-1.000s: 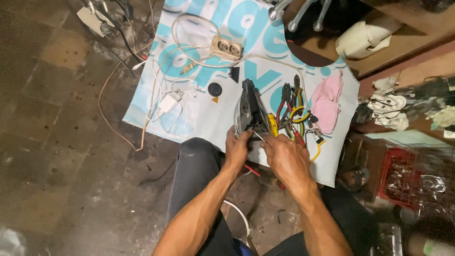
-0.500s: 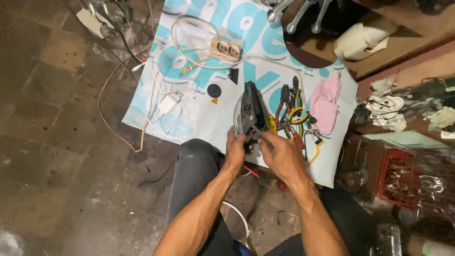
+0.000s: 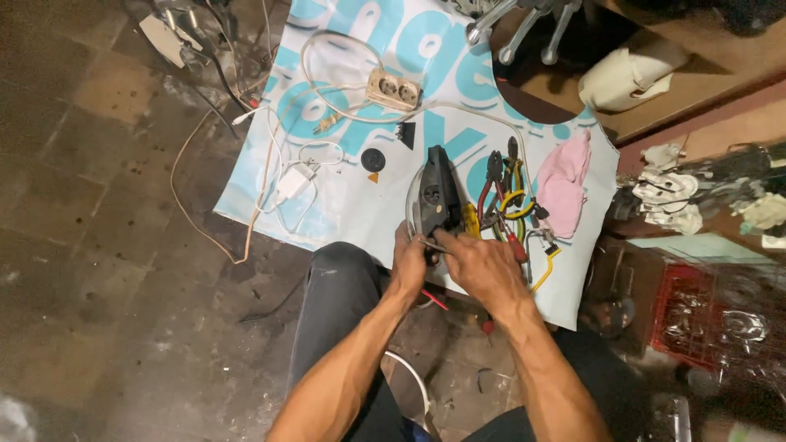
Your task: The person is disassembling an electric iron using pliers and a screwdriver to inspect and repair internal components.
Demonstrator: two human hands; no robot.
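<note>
A black clothes iron (image 3: 436,196) stands on its edge just beyond the left hand (image 3: 408,263), its pointed tip aimed away. A thin metal tool (image 3: 436,244) lies across its near end, between both hands' fingertips.

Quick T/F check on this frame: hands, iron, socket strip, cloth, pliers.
1. Both hands are at the near end of the black iron. True: left hand and right hand meet there.
2. The pink cloth lies left of the iron. False: it lies right of it.
3. The beige socket strip lies on the printed sheet. True.
4. The pliers are in the right hand. False: they lie on the sheet beside the iron.
</note>
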